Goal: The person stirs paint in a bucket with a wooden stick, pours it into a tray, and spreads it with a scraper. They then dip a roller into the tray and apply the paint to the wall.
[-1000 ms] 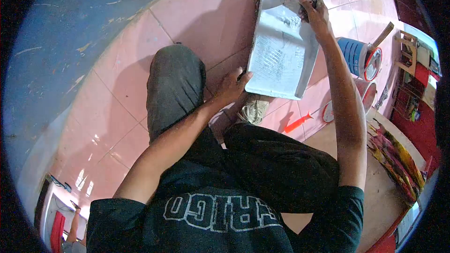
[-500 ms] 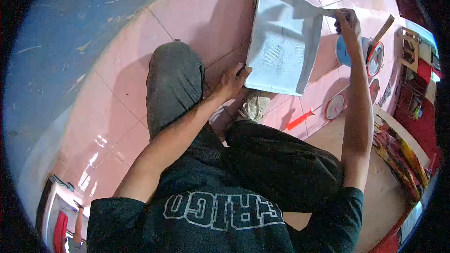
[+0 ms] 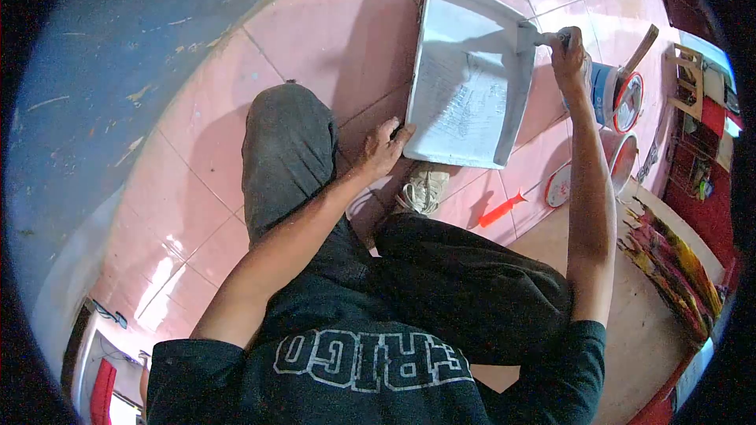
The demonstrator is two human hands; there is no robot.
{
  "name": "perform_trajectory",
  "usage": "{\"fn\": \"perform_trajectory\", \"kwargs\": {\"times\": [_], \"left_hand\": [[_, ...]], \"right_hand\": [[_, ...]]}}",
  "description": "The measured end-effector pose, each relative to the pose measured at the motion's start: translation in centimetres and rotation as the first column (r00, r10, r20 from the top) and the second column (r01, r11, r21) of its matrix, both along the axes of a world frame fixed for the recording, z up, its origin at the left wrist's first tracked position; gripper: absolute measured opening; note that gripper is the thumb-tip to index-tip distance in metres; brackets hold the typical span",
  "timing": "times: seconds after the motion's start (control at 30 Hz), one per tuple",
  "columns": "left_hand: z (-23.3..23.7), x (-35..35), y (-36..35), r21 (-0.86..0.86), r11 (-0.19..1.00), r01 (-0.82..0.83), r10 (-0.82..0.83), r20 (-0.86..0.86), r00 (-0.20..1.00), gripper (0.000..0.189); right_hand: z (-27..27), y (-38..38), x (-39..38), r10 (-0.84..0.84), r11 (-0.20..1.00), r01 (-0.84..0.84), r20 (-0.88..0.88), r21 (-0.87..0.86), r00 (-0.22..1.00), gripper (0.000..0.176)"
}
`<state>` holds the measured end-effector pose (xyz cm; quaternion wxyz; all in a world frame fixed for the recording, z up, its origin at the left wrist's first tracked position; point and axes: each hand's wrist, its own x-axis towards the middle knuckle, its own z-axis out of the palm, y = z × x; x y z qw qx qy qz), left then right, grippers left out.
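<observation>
A white-coated paint tray lies on the pink floor. Beside its lower left corner is my left hand, thumb and fingers apart, with the thumb tip at the rim. My right hand is closed around the handle of a paint-covered tool, whose head meets the tray's upper right edge; its exact type is unclear. Shadows of the arm and tool fall across the ribbed tray bottom.
A blue paint can with a stick stands at right, near an open container and a round lid. A red-orange handle lies below the tray. A blue wall rises at left.
The tray has shifted slightly down and left. My left hand's grip on its rim has loosened and the fingers have spread. My right hand has moved slightly down and left with the tool.
</observation>
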<state>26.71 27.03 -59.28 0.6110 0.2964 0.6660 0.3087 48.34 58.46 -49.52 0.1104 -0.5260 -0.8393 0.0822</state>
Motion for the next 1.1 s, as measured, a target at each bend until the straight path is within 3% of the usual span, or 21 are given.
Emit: {"fn": "perform_trajectory", "kwargs": {"times": [0.17, 0.23, 0.37, 0.43, 0.53, 0.67, 0.73, 0.97, 1.1], "left_hand": [[0.5, -0.5, 0.3, -0.030, 0.995, 0.100, -0.098, 0.037, 0.994, 0.088], [-1.1, 0.9, -0.5, 0.200, 0.976, -0.087, 0.116, -0.134, 0.984, 0.063], [-2.7, 1.9, -1.2, 0.304, 0.944, -0.128, 0.194, -0.198, 0.961, 0.063], [-2.9, 1.2, -0.4, 0.175, 0.983, -0.048, 0.055, -0.034, 0.998, 0.062], [-2.0, 0.2, -0.1, 0.123, 0.992, 0.015, -0.027, 0.091, 0.995, 0.061], [-2.4, 0.9, -0.5, 0.138, 0.990, -0.035, 0.031, 0.029, 0.999, 0.061], [-2.9, 1.3, -0.6, 0.126, 0.992, -0.031, 0.042, -0.081, 0.996, 0.058], [-2.1, 1.3, -0.3, 0.134, 0.987, -0.089, 0.090, -0.004, 0.996, 0.053], [-2.4, 1.3, -0.5, 0.214, 0.971, -0.110, 0.108, 0.021, 0.994, 0.052]], "right_hand": [[0.4, -0.6, -1.2, -0.007, 0.999, 0.007, 0.021, -0.033, 1.000, 0.025], [0.4, -0.6, -2.0, 0.021, 0.998, -0.022, -0.025, -0.060, 0.999, 0.026], [1.2, -1.7, -4.9, -0.004, 0.994, 0.003, -0.009, -0.106, 1.000, 0.026], [0.9, -1.7, -6.0, 0.009, 0.995, -0.008, 0.003, -0.097, 1.000, 0.026], [0.8, -2.1, -7.7, 0.051, 0.995, -0.054, -0.033, -0.081, 0.998, 0.027], [1.4, -2.9, -10.5, 0.052, 0.992, -0.056, -0.039, -0.116, 0.998, 0.028], [1.1, -3.0, -11.4, 0.109, 0.989, -0.118, -0.094, -0.094, 0.990, 0.027], [0.6, -3.3, -14.3, 0.137, 0.987, -0.142, -0.080, -0.072, 0.987, 0.031], [0.6, -3.8, -15.6, 0.135, 0.981, -0.157, -0.176, -0.116, 0.975, 0.029]]}}
